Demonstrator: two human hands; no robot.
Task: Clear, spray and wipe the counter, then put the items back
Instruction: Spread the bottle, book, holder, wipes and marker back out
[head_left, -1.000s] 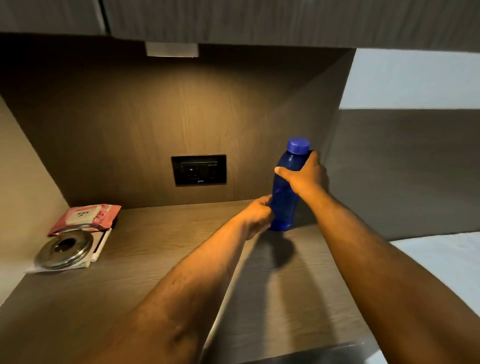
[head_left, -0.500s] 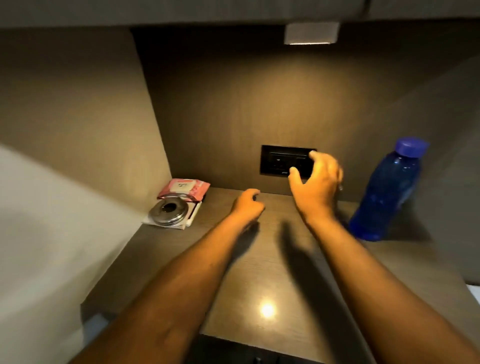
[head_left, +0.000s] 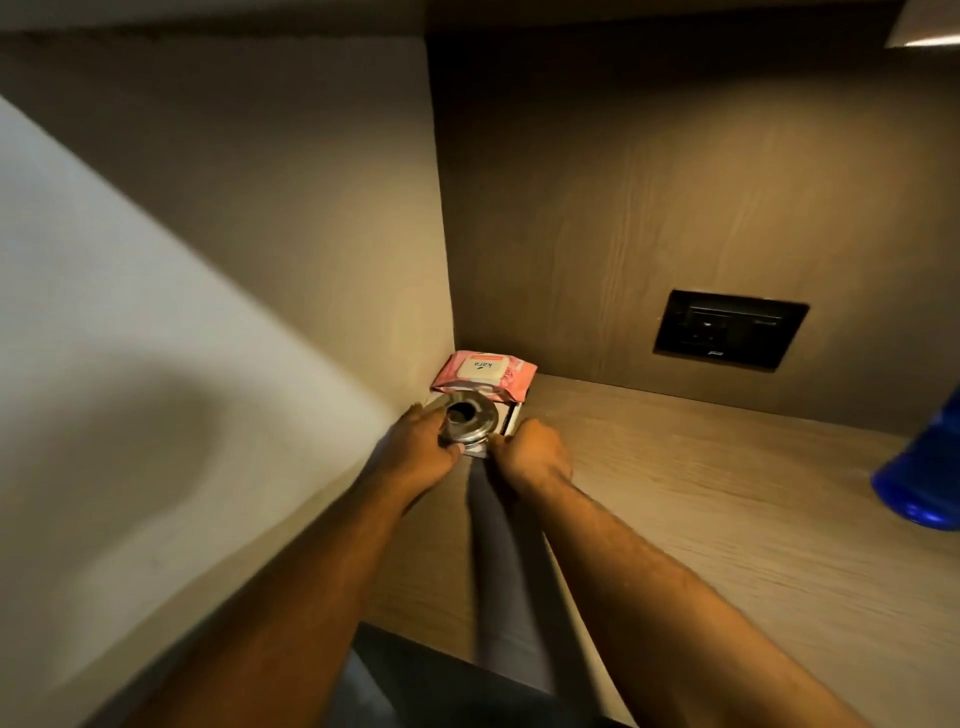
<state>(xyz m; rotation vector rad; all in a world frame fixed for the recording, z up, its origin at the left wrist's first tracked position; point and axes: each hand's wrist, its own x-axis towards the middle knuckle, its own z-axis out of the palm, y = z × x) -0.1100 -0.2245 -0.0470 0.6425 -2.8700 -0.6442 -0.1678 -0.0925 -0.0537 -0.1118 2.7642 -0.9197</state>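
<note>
Both hands (head_left: 423, 449) (head_left: 530, 454) apparently grip the metal disc (head_left: 467, 418) in the counter's (head_left: 727, 493) walled left corner.

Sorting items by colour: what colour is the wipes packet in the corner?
Pink with a white label, seen in the head view: wipes packet.

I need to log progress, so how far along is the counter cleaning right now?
Early or late is unclear: no spray or cloth shows. In hand: both hands, left hand and right hand, touch the metal disc stacked by the pink wipes pack. The blue bottle stands on the counter.
</note>
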